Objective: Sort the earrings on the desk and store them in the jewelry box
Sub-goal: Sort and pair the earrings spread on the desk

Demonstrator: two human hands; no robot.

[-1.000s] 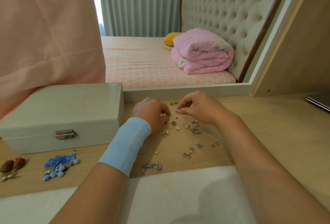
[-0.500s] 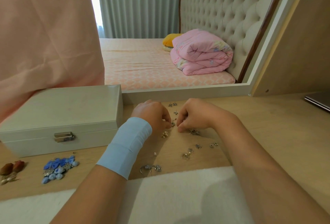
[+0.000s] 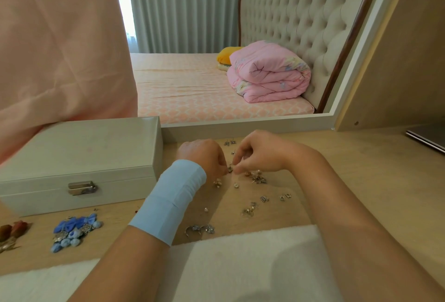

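Head view of a wooden desk (image 3: 361, 181) during earring sorting. At the far left edge lie brown earrings (image 3: 12, 230), and just to their right is a cluster of blue earrings (image 3: 74, 230); both groups sit in front of the jewelry box (image 3: 79, 157). The box is pale, its lid is down, and its metal clasp (image 3: 81, 188) faces the viewer. Pink fabric (image 3: 60, 48) hangs above and behind the box.

Right of the box, the left hand (image 3: 204, 157), wearing a light blue wrist band (image 3: 173, 198), is seen from the back. Its fingers are curled together, with the tips closed on a small earring (image 3: 230, 169) just above the desk surface. The right hand (image 3: 260, 154) meets it from the other side; its thumb and forefinger pinch the same small earring, and the remaining fingers are bent. The 2 hands nearly touch at the fingertips.

Loose earrings (image 3: 256, 177) lie scattered on the desk below and to the right of the hands, none of them in the box. A pair of hoop earrings (image 3: 199, 229) lies nearest the viewer, just beside a white cloth (image 3: 240, 265) along the near edge.

Behind the desk, a mirror (image 3: 252, 127) reflects a bed bearing a folded pink quilt (image 3: 272, 75) and a yellow pillow (image 3: 227, 54). At the far right, a flat dark object (image 3: 428, 138) rests on the desk, well apart from the earrings.
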